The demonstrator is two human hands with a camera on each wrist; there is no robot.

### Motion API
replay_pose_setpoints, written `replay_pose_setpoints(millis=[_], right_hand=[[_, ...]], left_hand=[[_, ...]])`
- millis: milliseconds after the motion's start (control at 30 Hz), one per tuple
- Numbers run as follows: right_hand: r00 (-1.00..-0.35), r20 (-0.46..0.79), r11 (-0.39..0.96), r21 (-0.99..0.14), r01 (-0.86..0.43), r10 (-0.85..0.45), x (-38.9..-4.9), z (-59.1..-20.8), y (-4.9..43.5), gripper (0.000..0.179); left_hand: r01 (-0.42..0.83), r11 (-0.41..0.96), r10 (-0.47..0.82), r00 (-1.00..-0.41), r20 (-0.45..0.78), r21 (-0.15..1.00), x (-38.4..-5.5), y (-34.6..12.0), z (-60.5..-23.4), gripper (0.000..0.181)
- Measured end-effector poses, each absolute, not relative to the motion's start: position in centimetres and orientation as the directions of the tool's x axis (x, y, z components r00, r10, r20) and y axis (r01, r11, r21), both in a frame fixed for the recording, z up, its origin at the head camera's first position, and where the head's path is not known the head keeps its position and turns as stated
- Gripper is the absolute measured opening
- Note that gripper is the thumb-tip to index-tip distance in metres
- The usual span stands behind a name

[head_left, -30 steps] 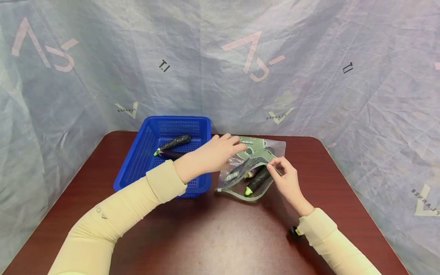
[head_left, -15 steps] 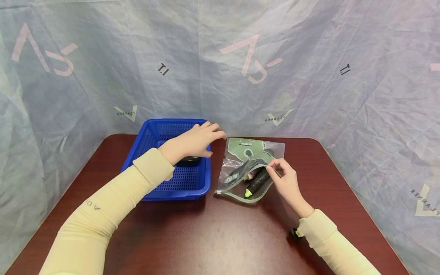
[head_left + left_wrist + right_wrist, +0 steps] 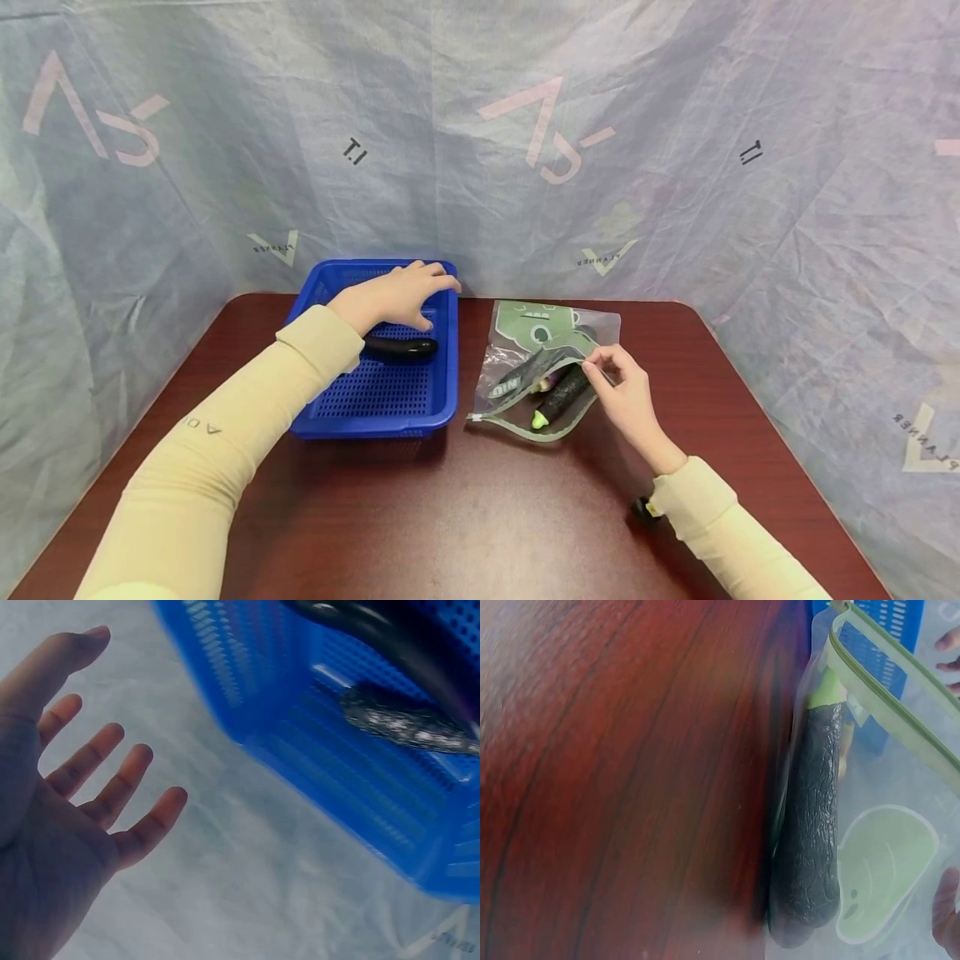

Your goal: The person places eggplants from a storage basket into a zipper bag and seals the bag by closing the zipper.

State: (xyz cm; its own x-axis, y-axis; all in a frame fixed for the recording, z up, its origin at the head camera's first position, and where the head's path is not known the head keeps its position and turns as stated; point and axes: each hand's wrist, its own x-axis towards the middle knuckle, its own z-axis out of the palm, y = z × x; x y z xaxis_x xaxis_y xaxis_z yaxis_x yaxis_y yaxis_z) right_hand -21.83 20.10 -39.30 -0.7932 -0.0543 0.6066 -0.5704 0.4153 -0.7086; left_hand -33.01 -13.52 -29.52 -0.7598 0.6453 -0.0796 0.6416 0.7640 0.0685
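My left hand (image 3: 393,296), fingers spread and holding nothing, hovers over the blue plastic basket (image 3: 451,375). Inside lies a glossy dark eggplant (image 3: 405,348), partly covered by that hand in the head view. A second dark vegetable with wrinkled skin (image 3: 409,724) shows beside it in the left wrist view. With thumb and fingers, my right hand (image 3: 624,396) pinches the mouth edge of a clear zip bag (image 3: 501,346) printed with a green cartoon. In the bag lies a long wrinkled black vegetable (image 3: 810,810) with a bright green stem end. Something purple and cream lies behind it, mostly hidden.
Bag and basket stand side by side on a dark red wooden table (image 3: 465,517), near its back edge. A grey printed cloth (image 3: 420,200) hangs behind and at both sides. A small black object (image 3: 643,510) shows by the right cuff.
My left hand has moved left from above the bag to over the basket. The basket's near left side has shifted right. My right hand keeps its hold on the bag edge.
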Motion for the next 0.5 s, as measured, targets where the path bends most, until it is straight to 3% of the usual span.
replay_pose_setpoints(millis=[500], right_hand=[[-0.795, 0.603, 0.409, -0.711, -0.573, -0.065, -21.8, -39.3, 20.2, 0.005]], left_hand=[[0.555, 0.82, 0.572, -0.808, -0.143, 0.143, -35.7, -17.0, -33.9, 0.066]])
